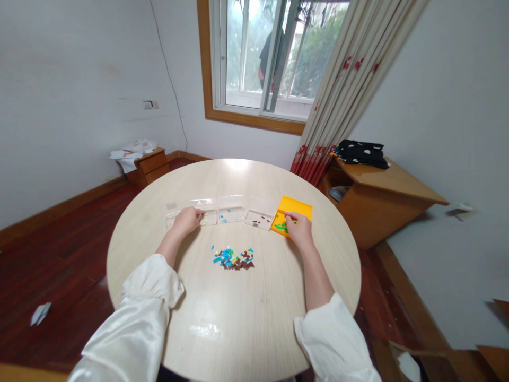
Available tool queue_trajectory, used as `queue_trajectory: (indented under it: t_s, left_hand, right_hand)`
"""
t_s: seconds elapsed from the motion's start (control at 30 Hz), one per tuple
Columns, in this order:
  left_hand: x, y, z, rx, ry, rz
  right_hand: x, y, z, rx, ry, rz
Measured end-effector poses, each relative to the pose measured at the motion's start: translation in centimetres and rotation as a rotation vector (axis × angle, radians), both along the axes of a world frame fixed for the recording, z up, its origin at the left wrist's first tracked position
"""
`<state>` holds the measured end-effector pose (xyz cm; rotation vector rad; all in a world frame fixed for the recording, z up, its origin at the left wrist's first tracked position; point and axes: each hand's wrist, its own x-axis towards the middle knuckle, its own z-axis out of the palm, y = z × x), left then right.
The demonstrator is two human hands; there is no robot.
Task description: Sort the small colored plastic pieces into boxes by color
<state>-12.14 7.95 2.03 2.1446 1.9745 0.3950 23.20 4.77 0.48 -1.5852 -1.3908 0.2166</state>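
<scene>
Evidently, much remained loose: a mixed pile of small building-block pieces (234, 259) lay directly on the table (238, 323) at the center of the frame, blue toward its left, brown along its lower right, with a few yellow and green bits between. Above it, a row of open containers crossed the middle of the frame. The yellow plastic box (297, 203), right of center, held a scatter of green pieces (280, 227). Just beside it, the clear tray with brown pieces (251, 217) carried only a handful; the clear tray with blue pieces (237, 217), near the center, likewise held few. Left of that, the clear tray with pale yellow pieces (214, 217) was partly covered by the left hand (187, 219), and another clear tray (167, 218) showed at the row's left end.

Judging by this, the separation by color was well begun yet far from complete: green looked nearest to done, while most blue and brown sat in the pile.

The left hand's fingertips appeared drawn close over the pale yellow pieces, but whether they gripped one could not be told. The right hand (300, 229) was bent over the yellow box, its fingertips above the green pieces; whether they pinched anything was equally unclear.
</scene>
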Motion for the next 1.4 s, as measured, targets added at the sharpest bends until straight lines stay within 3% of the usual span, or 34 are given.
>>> queue_trajectory:
  t_s: [0.5,1.0,1.4]
  left_hand:
    - [0.0,-0.2,0.2,0.087,-0.054,0.084]
    - [0.0,-0.3,0.5,-0.002,-0.004,0.129]
    - [-1.5,-1.0,1.5,0.035,-0.182,0.088]
  right_hand:
    - [-1.1,-0.6,0.9,-0.079,-0.037,0.061]
    - [-1.7,-0.9,1.3,-0.114,-0.096,0.090]
    - [-2.1,-0.9,1.3,-0.117,-0.133,0.107]
